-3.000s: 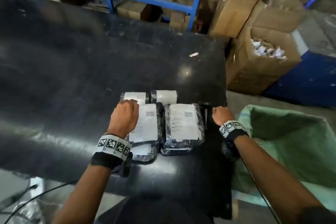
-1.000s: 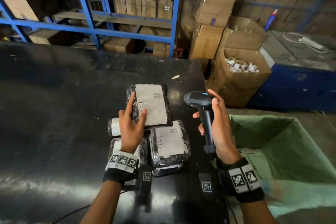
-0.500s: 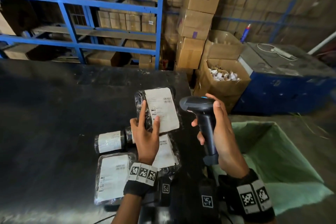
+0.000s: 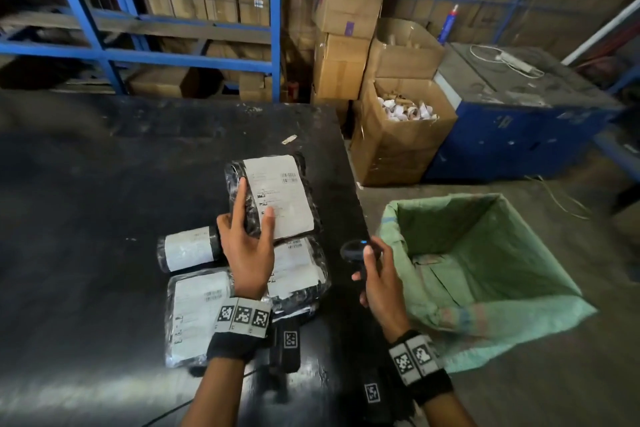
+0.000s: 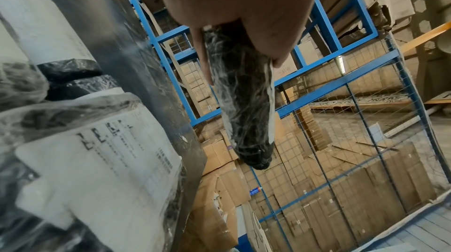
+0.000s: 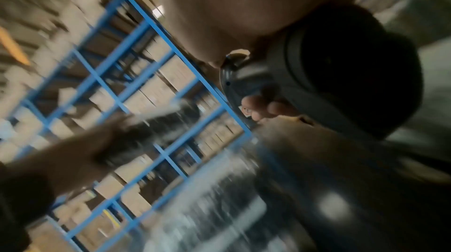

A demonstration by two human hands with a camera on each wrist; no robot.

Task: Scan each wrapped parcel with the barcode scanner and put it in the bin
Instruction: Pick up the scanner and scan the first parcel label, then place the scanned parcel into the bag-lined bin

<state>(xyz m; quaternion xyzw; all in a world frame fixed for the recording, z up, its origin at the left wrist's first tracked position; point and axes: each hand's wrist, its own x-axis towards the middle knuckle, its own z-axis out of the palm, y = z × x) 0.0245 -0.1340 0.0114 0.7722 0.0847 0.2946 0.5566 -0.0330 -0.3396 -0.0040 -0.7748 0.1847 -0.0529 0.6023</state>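
My left hand (image 4: pixel 247 243) holds a black wrapped parcel (image 4: pixel 273 196) with a white label facing up, thumb on the label and fingers along its left edge, above the black table (image 4: pixel 86 211). In the left wrist view the same parcel (image 5: pixel 244 106) shows edge-on under the palm. My right hand (image 4: pixel 379 282) grips the black barcode scanner (image 4: pixel 353 251) by its handle, low at the table's right edge; its head (image 6: pixel 329 75) fills the blurred right wrist view. Three more wrapped parcels lie on the table: a roll (image 4: pixel 188 248), a flat one (image 4: pixel 195 314) and another (image 4: pixel 298 269) under my left hand.
A bin lined with a green sack (image 4: pixel 478 274) stands on the floor right of the table. Behind it are an open carton of paper scraps (image 4: pixel 405 128), stacked cartons (image 4: pixel 346 10), a blue machine (image 4: pixel 519 128) and blue shelving (image 4: pixel 156 10).
My right hand has lowered the scanner from beside the parcel down to the table's right edge. The left hand still holds the parcel up, label toward me.
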